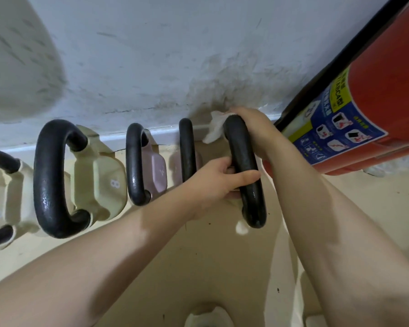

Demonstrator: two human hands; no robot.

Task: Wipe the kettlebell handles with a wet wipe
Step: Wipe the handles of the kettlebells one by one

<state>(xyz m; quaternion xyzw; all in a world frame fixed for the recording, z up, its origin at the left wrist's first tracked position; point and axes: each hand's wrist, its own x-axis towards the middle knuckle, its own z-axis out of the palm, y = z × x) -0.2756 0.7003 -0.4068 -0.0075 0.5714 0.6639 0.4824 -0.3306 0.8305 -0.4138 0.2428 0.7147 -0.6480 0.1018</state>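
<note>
Several kettlebells with black handles stand in a row along the wall. The rightmost black handle is gripped by my left hand around its middle. My right hand is curled over the handle's far end and holds a white wet wipe against it; the wipe sticks out to the left. Left of it are a thin black handle, a pink kettlebell, a cream kettlebell marked 8 and another cream one at the frame edge.
A red fire extinguisher with a blue label leans close on the right, beside my right forearm. A stained white wall runs behind the row. The beige floor lies below, with a small white scrap under the held handle.
</note>
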